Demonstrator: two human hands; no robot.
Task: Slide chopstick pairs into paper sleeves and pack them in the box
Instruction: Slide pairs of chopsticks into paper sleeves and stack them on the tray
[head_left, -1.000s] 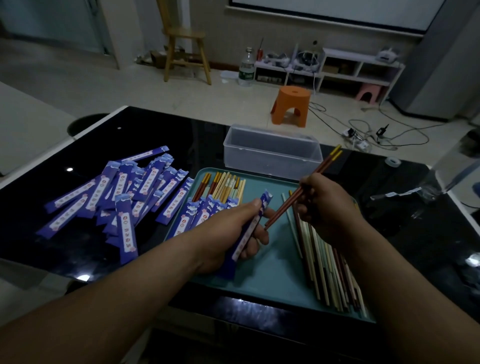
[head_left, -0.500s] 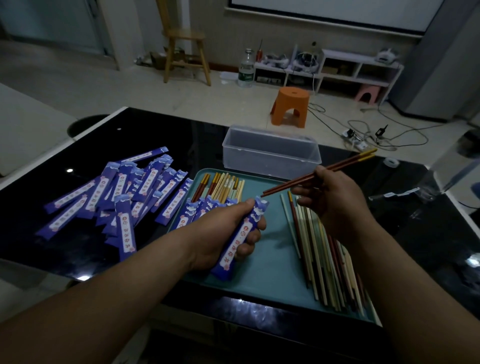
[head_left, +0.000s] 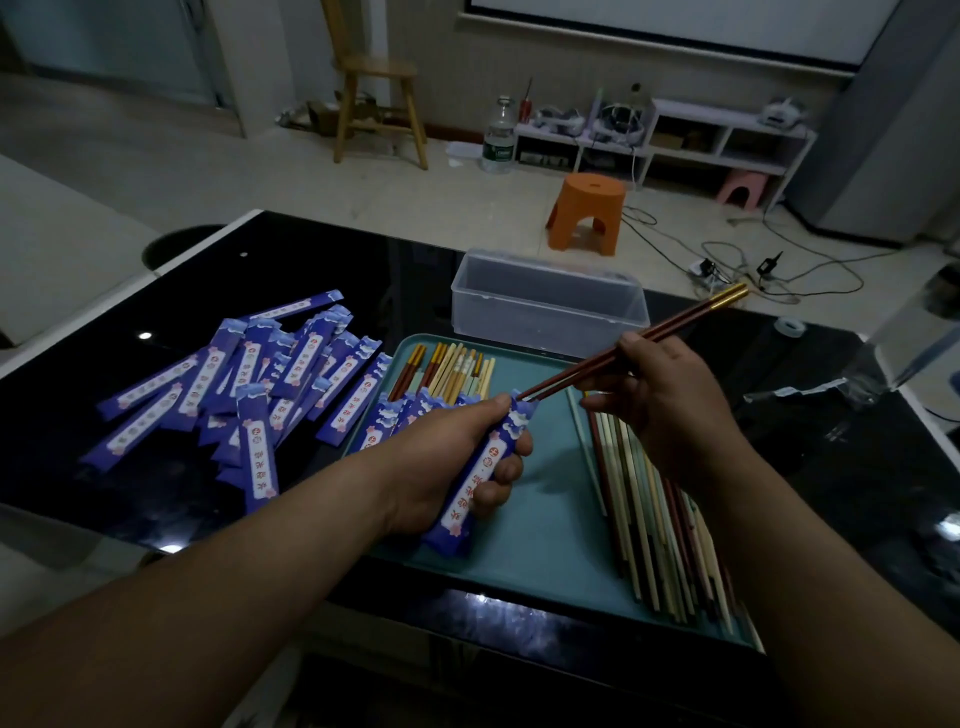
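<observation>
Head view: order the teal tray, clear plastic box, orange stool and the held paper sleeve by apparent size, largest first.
1. teal tray
2. clear plastic box
3. orange stool and held paper sleeve: about alike in the frame. The stool stands far back on the floor, so I leave these two unranked.

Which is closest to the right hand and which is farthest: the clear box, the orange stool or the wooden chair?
From the right hand, in the head view:
1. clear box: on the black table, just beyond the hand.
2. orange stool: past the table's far edge.
3. wooden chair: farthest back, off to the left.
</observation>
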